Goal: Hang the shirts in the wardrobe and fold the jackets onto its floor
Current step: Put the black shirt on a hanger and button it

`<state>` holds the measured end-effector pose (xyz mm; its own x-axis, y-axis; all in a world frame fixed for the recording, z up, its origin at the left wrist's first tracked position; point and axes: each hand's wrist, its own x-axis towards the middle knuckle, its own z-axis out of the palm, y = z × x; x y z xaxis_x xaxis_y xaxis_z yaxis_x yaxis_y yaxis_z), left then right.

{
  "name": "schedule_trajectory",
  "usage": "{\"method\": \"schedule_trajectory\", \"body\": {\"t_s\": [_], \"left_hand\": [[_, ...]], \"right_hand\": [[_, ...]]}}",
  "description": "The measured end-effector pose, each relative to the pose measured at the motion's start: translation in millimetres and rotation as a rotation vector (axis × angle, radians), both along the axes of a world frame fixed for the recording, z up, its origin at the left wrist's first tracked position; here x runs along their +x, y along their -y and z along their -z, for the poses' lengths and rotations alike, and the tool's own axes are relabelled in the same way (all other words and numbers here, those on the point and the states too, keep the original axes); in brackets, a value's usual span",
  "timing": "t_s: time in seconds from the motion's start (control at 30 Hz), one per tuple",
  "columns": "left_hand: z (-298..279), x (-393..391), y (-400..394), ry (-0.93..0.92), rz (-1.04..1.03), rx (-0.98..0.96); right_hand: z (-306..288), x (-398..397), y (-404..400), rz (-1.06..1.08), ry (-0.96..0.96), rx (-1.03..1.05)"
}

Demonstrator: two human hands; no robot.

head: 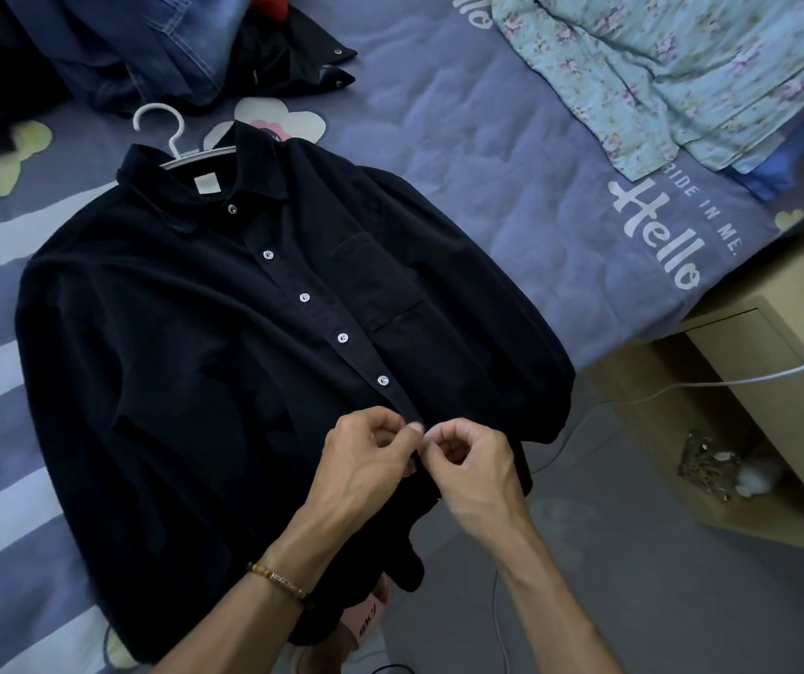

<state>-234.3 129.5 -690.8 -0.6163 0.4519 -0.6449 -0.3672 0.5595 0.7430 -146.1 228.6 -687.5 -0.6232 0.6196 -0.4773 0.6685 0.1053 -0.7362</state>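
Your left hand (pixel 370 459) and right hand (pixel 468 459) pinch the dark shirt (pixel 186 308) placket at 6 o'clock; the hanger (pixel 166 133) is in, hanging and jackets (pixel 147 46) remain.

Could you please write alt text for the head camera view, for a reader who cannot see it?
Two hands, left hand and right hand, pinch the placket of a dark navy button-up shirt near its hem, at a button. The shirt lies flat on a purple bedsheet with a white hanger in its collar; denim and dark garments are piled beyond.
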Motion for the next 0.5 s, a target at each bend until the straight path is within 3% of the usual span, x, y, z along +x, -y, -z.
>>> {"method": "schedule_trajectory", "body": {"t_s": [0.13,0.23,0.37,0.43,0.5], "left_hand": [[6.6,2.3,1.6,0.117,-0.153,0.014],[7.4,3.5,1.9,0.187,-0.195,0.056],[10.1,-0.8,1.3,0.01,-0.012,0.001],[10.7,-3.9,-1.6,-0.076,0.056,-0.006],[10.3,-5.7,-4.3,-0.134,0.098,-0.027]], "right_hand": [[4.9,0.9,6.0,-0.096,-0.019,0.131],[3.5,-2.4,2.0,0.022,-0.013,-0.029],[6.8,-0.8,-6.6,0.212,-0.004,-0.424],[12.5,3.8,-9.9,0.287,-0.031,-0.446],[17.5,12.1,-8.6,0.298,-0.04,-0.283]]}}
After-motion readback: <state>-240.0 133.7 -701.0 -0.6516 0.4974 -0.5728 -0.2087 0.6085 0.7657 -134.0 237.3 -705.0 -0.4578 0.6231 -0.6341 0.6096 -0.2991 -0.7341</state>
